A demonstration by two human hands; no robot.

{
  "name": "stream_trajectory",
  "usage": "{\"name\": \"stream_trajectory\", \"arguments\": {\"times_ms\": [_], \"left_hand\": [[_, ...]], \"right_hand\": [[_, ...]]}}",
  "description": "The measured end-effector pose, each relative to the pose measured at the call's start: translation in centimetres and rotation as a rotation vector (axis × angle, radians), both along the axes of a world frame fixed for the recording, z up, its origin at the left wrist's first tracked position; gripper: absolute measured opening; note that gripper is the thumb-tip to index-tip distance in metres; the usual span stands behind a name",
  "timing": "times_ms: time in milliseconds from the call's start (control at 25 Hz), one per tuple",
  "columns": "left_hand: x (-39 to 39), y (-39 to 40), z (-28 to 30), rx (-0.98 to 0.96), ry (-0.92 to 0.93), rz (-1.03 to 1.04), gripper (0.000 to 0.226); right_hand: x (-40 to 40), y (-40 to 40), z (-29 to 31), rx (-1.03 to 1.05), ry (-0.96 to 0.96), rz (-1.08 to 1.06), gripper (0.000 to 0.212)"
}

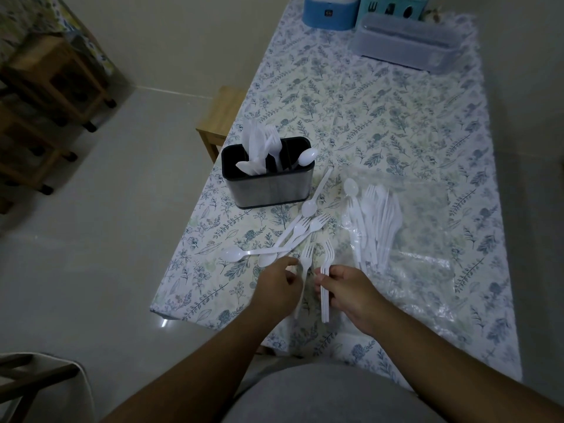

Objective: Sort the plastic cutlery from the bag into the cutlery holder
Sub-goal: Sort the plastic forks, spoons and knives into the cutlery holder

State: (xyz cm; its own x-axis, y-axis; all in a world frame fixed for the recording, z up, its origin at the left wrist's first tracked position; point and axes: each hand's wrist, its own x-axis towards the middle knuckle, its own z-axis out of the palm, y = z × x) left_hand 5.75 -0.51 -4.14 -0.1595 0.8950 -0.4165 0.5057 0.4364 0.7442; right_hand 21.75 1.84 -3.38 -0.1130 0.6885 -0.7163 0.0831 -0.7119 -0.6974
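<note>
The black and steel cutlery holder (268, 186) stands on the floral tablecloth and holds white knives, forks and one spoon in separate slots. A clear plastic bag (412, 239) lies to its right with several white forks, spoons and knives (375, 221) on it. Loose spoons and forks (293, 233) lie scattered in front of the holder. My right hand (348, 293) grips a small stack of white forks (326, 270), tines pointing away. My left hand (279, 286) pinches a single white fork (306, 264) just left of that stack.
A blue container (331, 10), a teal caddy (393, 7) and a clear lidded box (406, 44) sit at the table's far end. A wooden stool (222, 117) stands by the table's left edge. Wooden furniture stands on the floor at far left.
</note>
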Motion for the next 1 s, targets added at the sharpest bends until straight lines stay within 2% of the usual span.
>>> {"name": "stream_trajectory", "arguments": {"times_ms": [40, 160, 240, 280, 440, 480, 560, 680, 880, 1000], "left_hand": [[0.0, 0.1, 0.0, -0.027, -0.053, 0.036, 0.026], [0.0, 0.3, 0.5, -0.122, -0.382, 0.169, 0.025], [0.4, 0.4, 0.8, -0.101, -0.430, 0.125, 0.024], [0.7, 0.5, 0.8, -0.054, -0.376, 0.065, 0.024], [1.3, 1.5, 0.7, 0.248, 0.055, -0.283, 0.023], [1.3, 2.1, 0.8, 0.266, 0.117, -0.309, 0.022], [1.0, 3.9, 1.3, 0.258, 0.213, -0.223, 0.017], [0.1, 7.2, 1.1, 0.215, 0.266, -0.047, 0.021], [0.2, 10.6, 0.3, 0.103, 0.405, -0.152, 0.022], [0.7, 10.3, 1.2, 0.165, 0.334, -0.130, 0.012]], "right_hand": [[0.0, 0.1, 0.0, 0.005, -0.001, 0.000, 0.013], [0.0, 0.4, -0.1, -0.008, 0.051, -0.006, 0.015], [-0.2, 0.6, -0.3, -0.028, 0.097, 0.005, 0.019], [-0.2, 0.6, -0.4, -0.028, 0.105, 0.016, 0.020], [0.0, 1.1, -0.3, -0.013, 0.131, 0.005, 0.018], [0.1, 1.3, -0.1, -0.011, 0.122, 0.003, 0.017], [0.2, 1.6, -0.1, -0.009, 0.072, 0.012, 0.016], [0.1, 1.7, -0.4, -0.011, 0.019, 0.015, 0.015], [0.3, 2.1, -0.4, 0.012, -0.015, 0.056, 0.015], [0.6, 2.6, 0.0, 0.093, -0.083, 0.080, 0.017]]}}
